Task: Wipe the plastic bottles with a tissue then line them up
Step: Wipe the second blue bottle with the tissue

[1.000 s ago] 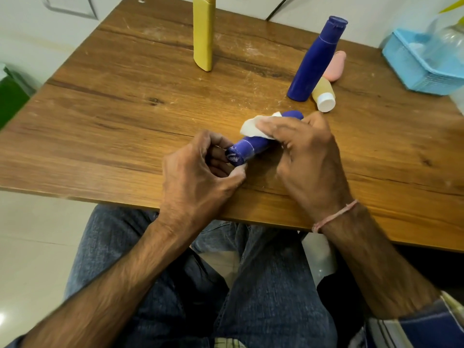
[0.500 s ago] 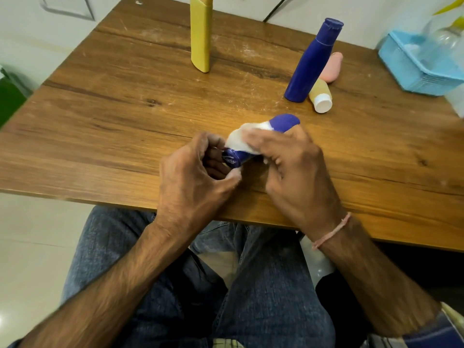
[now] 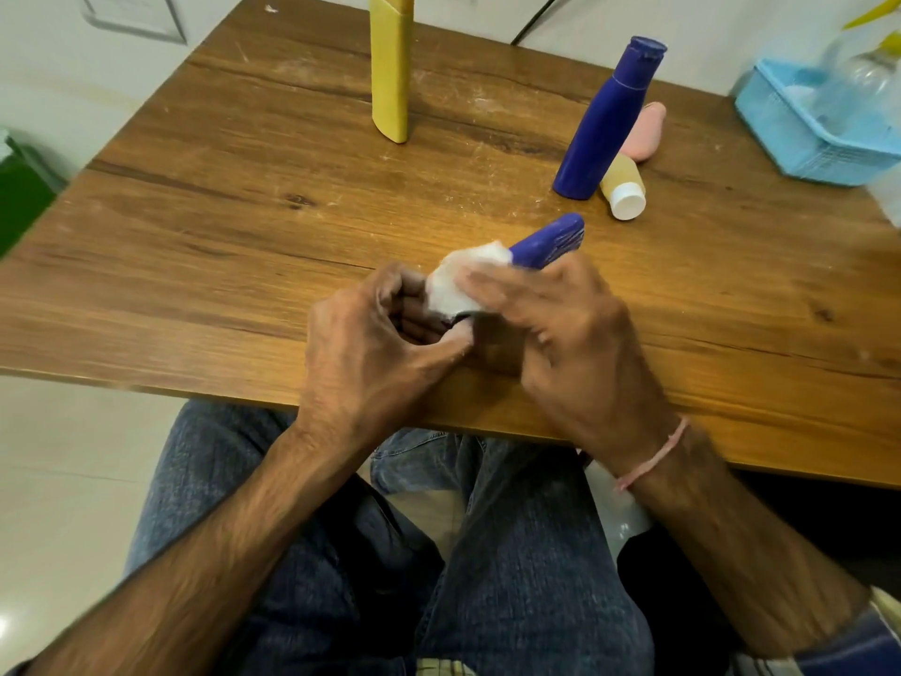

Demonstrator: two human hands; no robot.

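A small blue bottle (image 3: 548, 243) lies tilted over the near part of the wooden table (image 3: 205, 236). My left hand (image 3: 375, 348) grips its near end, which is hidden by the fingers. My right hand (image 3: 560, 329) holds a white tissue (image 3: 463, 280) wrapped around the bottle's near half. Further back stand a tall yellow bottle (image 3: 389, 65) and a tall blue bottle (image 3: 607, 122). Behind the blue one lie a small yellow bottle with a white cap (image 3: 623, 187) and a pink bottle (image 3: 646, 131).
A light blue plastic basket (image 3: 799, 134) sits at the table's right far corner with a clear bottle (image 3: 872, 70) in it. A green object (image 3: 19, 197) is off the table's left edge. My knees in jeans are under the near edge.
My right hand has slid the tissue down the small blue bottle towards my left hand, uncovering the far end. The left hand has kept its grip.
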